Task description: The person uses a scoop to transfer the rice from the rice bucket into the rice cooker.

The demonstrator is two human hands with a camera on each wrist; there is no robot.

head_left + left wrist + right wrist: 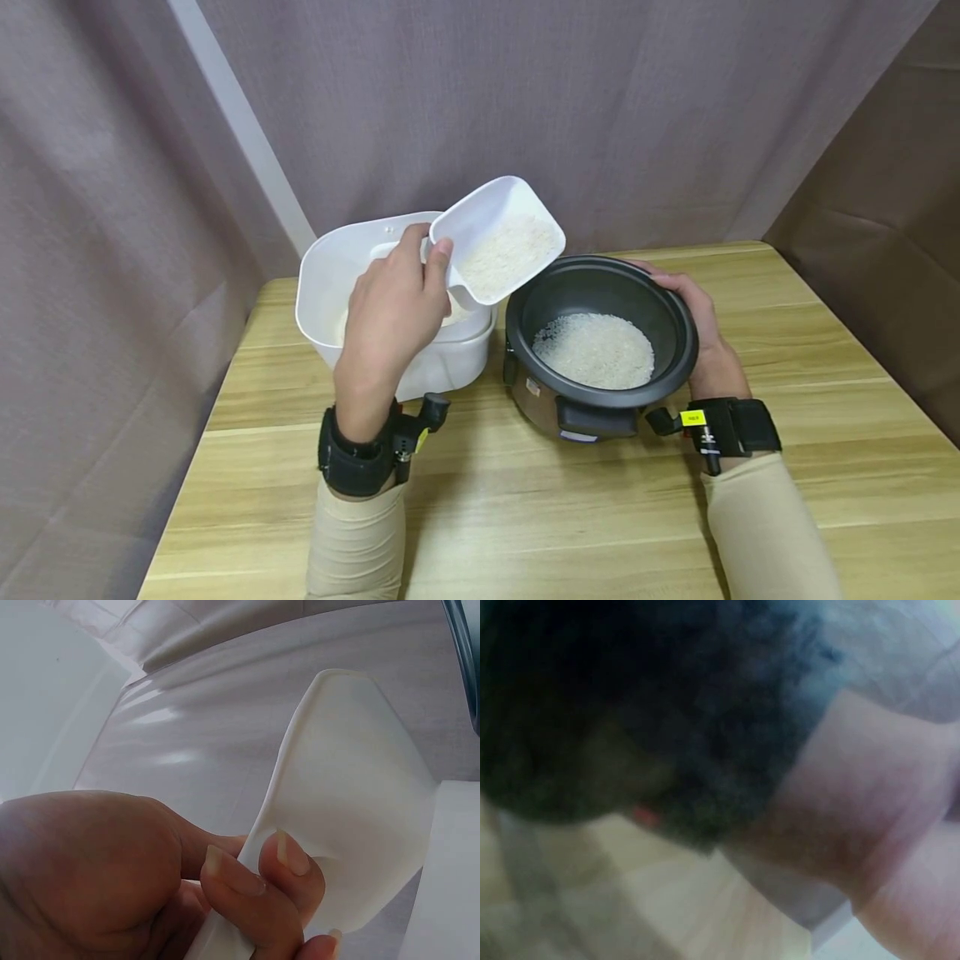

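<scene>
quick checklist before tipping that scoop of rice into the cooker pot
1. Left hand grip on the white scoop: fingers curled round its handle end. Ok.
2. Scoop loaded: rice lies inside it. Ok.
3. Scoop over the cooker pot: it sits up and left of the rim, partly above the white rice bin. Not ok.
4. Pot steadied: right hand rests against its right rim. Ok.
5. Room in the pot: only a shallow layer of rice covers the bottom. Ok.
6. Cooker's footing on the table: cannot tell.
</scene>
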